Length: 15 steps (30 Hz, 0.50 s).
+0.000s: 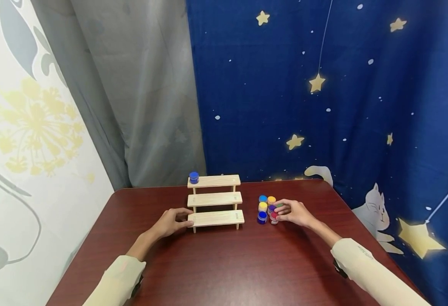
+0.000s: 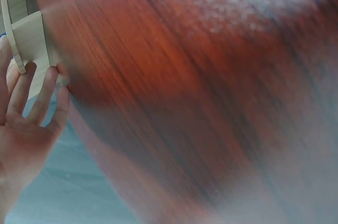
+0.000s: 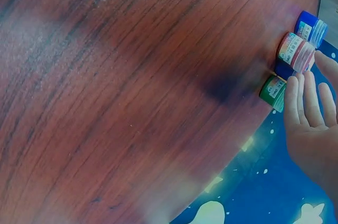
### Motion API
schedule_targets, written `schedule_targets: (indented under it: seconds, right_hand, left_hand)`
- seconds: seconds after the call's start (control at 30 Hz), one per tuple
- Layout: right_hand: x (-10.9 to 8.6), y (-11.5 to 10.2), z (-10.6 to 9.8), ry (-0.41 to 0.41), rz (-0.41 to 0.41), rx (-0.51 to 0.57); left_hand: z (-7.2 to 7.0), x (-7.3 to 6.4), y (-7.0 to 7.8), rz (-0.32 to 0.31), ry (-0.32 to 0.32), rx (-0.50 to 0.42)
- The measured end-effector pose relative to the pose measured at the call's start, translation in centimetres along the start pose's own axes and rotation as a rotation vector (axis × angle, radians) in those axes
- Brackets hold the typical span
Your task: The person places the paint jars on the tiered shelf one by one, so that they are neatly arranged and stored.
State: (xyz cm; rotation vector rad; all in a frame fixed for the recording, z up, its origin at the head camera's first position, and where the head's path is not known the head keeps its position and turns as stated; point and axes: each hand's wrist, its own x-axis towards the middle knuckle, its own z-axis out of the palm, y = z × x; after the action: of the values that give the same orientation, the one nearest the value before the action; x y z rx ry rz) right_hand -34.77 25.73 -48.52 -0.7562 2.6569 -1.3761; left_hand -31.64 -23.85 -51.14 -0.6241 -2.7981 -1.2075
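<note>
A blue curtain [image 1: 247, 85] printed with stars backs the scene, a grey curtain [image 1: 147, 85] beside it. Below stretches a dark red table [image 1: 224, 272]. On it, left of the jars, stands a three-tier wooden rack [image 1: 214, 218], its shelves running left to right.

The person's left hand [image 1: 169, 223] holds the left end of the lowest shelf, thumb toward the front edge and fingers toward the back. The right hand [image 1: 294, 212] is at the jar cluster, fingers fairly straight, with a modest gap between thumb and fingertips; it is much the nearer hand to the jars.

The relation that matters is this: the red jar [image 1: 273, 218] lies right by the right thumb, at the cluster's near edge, axis upright, with the rack off to its left. The purple jar [image 1: 271, 208] is just behind it, and the green jar [image 1: 279, 205] is partly hidden by the fingers. One blue jar [image 1: 194, 178] sits on the top shelf's left end.

Smallest are the labels: white print shows on the red and green jars in the right wrist view (too fine to read with confidence).
</note>
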Motion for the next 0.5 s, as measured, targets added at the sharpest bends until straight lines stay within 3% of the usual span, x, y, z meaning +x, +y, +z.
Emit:
schedule_targets:
  seconds: [0.27, 0.5]
  right_hand:
    - [-0.32, 0.47, 0.33, 0.003, 0.017, 0.0]
    - [-0.55, 0.96, 0.52, -0.052, 0.032, 0.006]
  left_hand:
    - [-0.06, 0.08, 0.07, -0.013, 0.002, 0.009]
    - [-0.05, 0.04, 0.19, -0.012, 0.001, 0.0]
